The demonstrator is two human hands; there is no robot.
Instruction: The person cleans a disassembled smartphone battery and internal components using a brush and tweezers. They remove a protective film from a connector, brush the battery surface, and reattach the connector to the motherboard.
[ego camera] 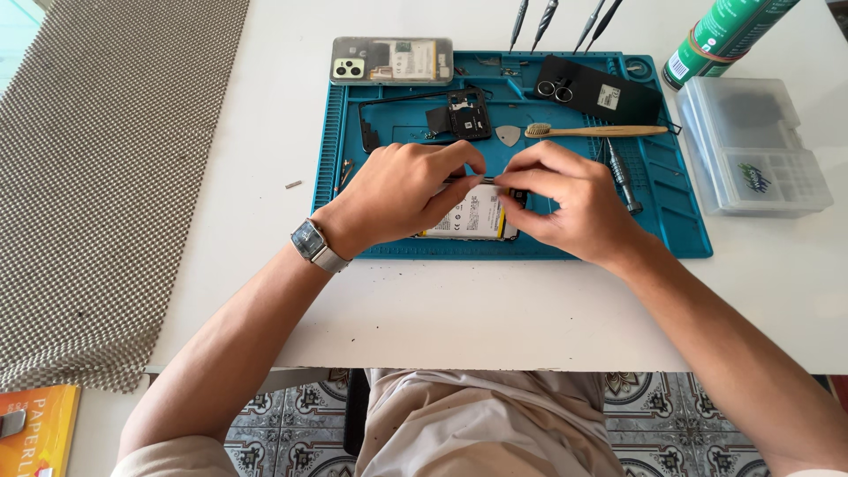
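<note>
Both hands, left hand [402, 190] and right hand [565, 199], pinch a tiny metal part [481, 179] above the opened phone [468, 216]; slip, and I reckon it bounces off the blue mat [680, 221].

A matt blue rubbery mat [680, 221] covers the smooth white table [495, 318]. On it lie a wooden-handled brush [596, 132], a metal screwdriver [621, 175] and a glossy, paper-labelled battery [473, 216]. Beside it sit a frosted plastic box [751, 146] and coarse woven cloth [97, 177].
</note>
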